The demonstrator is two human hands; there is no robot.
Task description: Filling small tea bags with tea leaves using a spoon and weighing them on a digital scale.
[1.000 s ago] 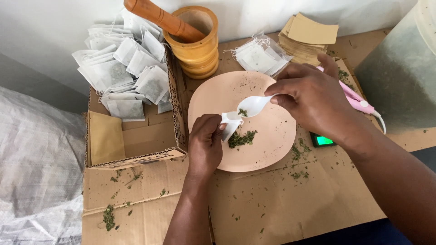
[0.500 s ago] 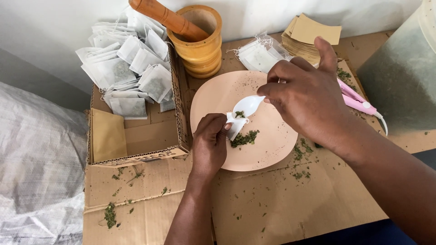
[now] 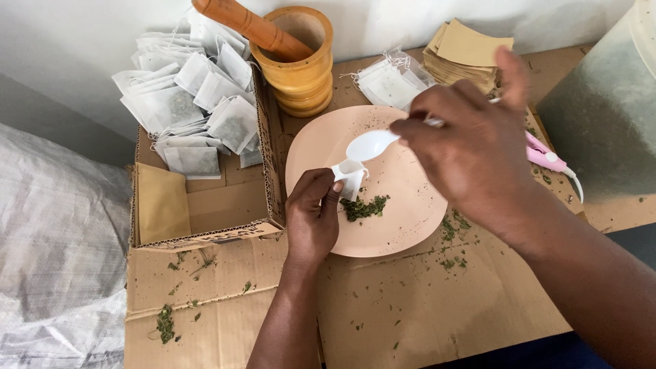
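Observation:
My left hand (image 3: 311, 215) pinches a small white tea bag (image 3: 350, 176) open over a peach plate (image 3: 321, 140). My right hand (image 3: 471, 147) holds a white plastic spoon (image 3: 372, 144) tilted just above the bag's mouth; the spoon's bowl looks empty. A small heap of dried green herb (image 3: 364, 207) lies on the plate right beside the bag.
A cardboard box (image 3: 205, 205) at left holds several filled tea bags (image 3: 191, 102). Behind the plate stand a wooden mortar (image 3: 301, 68) with pestle (image 3: 249, 27), empty bags (image 3: 389, 82), brown envelopes (image 3: 465, 51). A pink sealer (image 3: 547, 157) and a large tub (image 3: 601, 109) sit right. Herb crumbs litter the cardboard.
The spoon has tipped its bit of herb toward the bag and now looks empty. My right hand has risen and shifted slightly right, covering the green scale display.

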